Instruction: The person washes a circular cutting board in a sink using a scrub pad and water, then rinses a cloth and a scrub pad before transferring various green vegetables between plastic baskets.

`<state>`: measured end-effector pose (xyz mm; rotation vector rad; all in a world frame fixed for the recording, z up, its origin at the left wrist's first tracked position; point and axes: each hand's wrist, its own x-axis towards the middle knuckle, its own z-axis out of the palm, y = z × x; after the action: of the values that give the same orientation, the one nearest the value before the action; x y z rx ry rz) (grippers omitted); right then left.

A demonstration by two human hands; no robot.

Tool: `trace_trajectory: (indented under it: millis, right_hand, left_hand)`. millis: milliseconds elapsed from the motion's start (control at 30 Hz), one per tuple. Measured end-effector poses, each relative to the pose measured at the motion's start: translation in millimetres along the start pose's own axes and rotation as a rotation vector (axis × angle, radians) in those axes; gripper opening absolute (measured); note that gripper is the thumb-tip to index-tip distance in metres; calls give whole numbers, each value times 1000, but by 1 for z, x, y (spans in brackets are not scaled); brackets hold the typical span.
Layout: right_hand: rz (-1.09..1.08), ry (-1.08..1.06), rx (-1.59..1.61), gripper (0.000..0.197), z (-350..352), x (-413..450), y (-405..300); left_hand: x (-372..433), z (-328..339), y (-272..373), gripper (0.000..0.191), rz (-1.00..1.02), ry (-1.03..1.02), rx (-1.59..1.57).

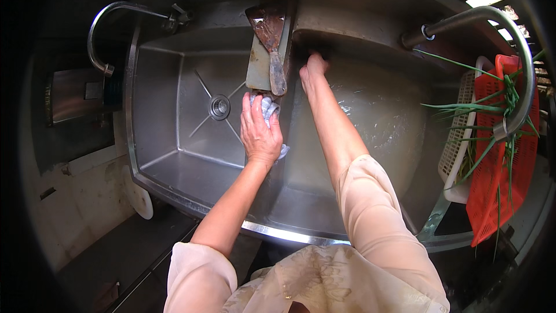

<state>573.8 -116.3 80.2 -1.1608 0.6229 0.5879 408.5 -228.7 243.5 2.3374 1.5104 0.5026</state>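
My left hand [262,132] is closed over a crumpled pale blue-grey cloth [270,106] on the divider between two stainless steel sink basins. Just beyond its fingertips, a rusty scraper [276,63] with a worn handle lies on a flat greyish slab [257,67]. My right hand [316,68] reaches down into the far left corner of the right basin [304,208]. Its fingers are lost in shadow there, so whether they hold anything cannot be seen. Cloudy water [378,117] stands in that basin, with ripples catching the light.
The left basin [160,108] has a drain strainer [220,107] in its floor. Curved faucets rise at the left [93,34] and right [521,52]. At the right edge are a white plastic basket [456,139], a red plastic basket [486,200] and green onions [510,95].
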Motion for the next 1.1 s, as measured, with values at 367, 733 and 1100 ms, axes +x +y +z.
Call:
trace_trajectory:
  millis: [367, 733, 1100]
  right_hand:
    - [-502, -841, -513, 36, -101, -100, -52]
    - [-645, -830, -409, 27, -18, -45, -83]
    - [-630, -1235, -1093, 38, -221, -101, -39]
  left_hand:
    - [-1, 6, -2, 32, -36, 83, -173]
    - [-1, 10, -1, 42, -9, 84, -227]
    - [-4, 12, -10, 37, -32, 145, -283]
